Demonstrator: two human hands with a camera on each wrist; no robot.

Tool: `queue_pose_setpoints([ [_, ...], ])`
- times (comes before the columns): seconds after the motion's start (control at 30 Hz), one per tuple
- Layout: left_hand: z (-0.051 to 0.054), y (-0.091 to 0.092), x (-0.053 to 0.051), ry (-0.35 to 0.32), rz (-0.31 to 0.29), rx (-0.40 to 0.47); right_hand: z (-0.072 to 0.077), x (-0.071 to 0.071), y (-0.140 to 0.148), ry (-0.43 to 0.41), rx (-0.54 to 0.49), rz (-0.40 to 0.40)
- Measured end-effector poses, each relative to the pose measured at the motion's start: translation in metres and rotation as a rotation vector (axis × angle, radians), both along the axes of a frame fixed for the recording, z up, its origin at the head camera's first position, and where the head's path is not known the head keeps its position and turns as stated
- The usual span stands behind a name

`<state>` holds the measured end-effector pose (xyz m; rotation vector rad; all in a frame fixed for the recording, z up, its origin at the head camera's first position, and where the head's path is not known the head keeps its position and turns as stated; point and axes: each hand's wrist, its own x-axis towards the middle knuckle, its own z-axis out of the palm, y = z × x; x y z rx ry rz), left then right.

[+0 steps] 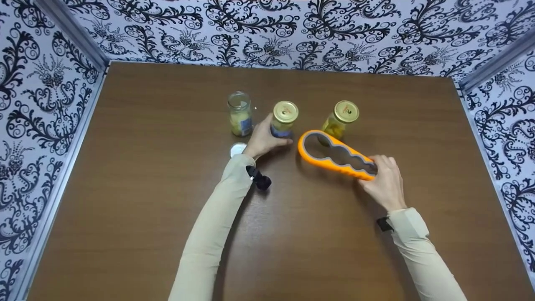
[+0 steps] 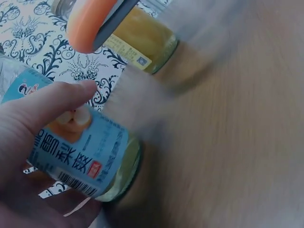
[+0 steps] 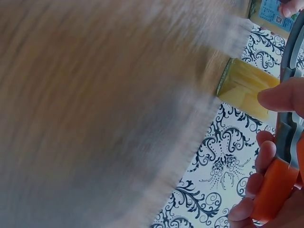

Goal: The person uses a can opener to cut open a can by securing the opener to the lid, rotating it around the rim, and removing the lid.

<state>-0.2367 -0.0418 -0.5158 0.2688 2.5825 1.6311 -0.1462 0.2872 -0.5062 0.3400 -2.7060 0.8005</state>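
My left hand grips the middle glass jar, which has a gold lid and a blue label. In the left wrist view the thumb lies across that label, with the fingers round the far side. An orange jar opener with a grey wavy inner edge is held at its handle end by my right hand. Its loop hangs beside a second gold-lidded jar with yellow contents, partly hiding it. To the left of the gripped jar stands a lidless jar with pale contents.
A round white lid lies on the brown table, by the left wrist. Patterned panels rise along the table's back and sides. A dark wrist camera sticks out from the left sleeve.
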Motion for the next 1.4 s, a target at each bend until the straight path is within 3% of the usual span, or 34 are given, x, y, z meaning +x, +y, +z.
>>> queue_pose_setpoints([
  [0.2, -0.004, 0.004, 0.002, 0.007, 0.045, 0.087, 0.000, 0.001, 0.001, -0.019, -0.008, -0.012],
  [0.4, -0.004, 0.006, 0.007, -0.002, 0.036, 0.069, 0.000, 0.001, 0.005, -0.058, -0.006, -0.033],
  [0.67, -0.003, 0.007, 0.014, -0.041, 0.007, 0.153, 0.003, 0.001, 0.006, -0.058, -0.022, -0.030],
  [0.87, -0.001, 0.004, 0.022, -0.004, -0.002, 0.123, 0.008, 0.000, 0.005, -0.043, -0.051, -0.024],
  [1.13, 0.001, -0.001, 0.033, -0.037, -0.018, 0.119, 0.019, 0.001, 0.004, 0.021, -0.118, -0.002],
  [1.4, 0.003, -0.001, 0.043, 0.015, -0.042, 0.084, 0.034, -0.003, -0.002, 0.079, -0.158, 0.039],
])
